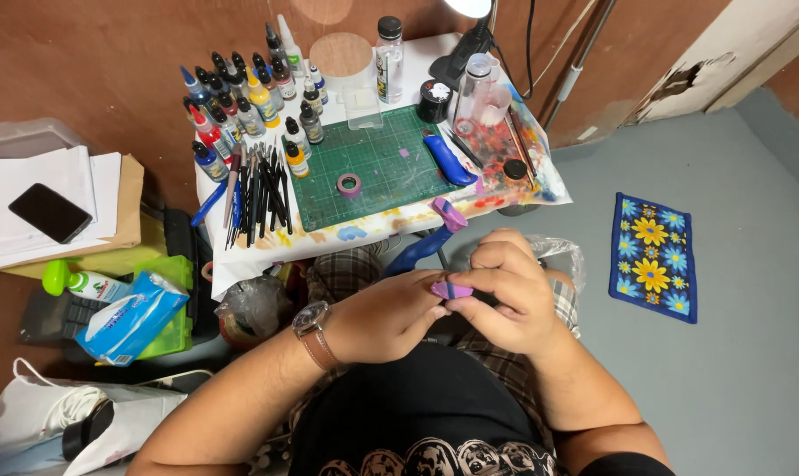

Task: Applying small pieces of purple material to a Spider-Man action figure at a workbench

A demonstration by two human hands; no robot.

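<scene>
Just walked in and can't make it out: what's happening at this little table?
A seated person holds a small purple piece between both hands, left hand and right hand, above their lap. A thin dark tool stands by it. On the table's green cutting mat lies a tape roll, with paint bottles and brushes alongside.

Upper middle of the frame: surface (241,256) carrying cutting mat (373,163), tape roll (349,184) on the mat. Left of the mat, row of brushes (258,194); behind those, cluster of paint bottles (241,97). Right of the mat, knife (448,160), then palette (492,141). Far left, phone (50,212) on papers (29,176); below, tissue pack (130,319). Right on the floor, small rug (653,256). Lower middle, both hands together in front of the surface.
</scene>
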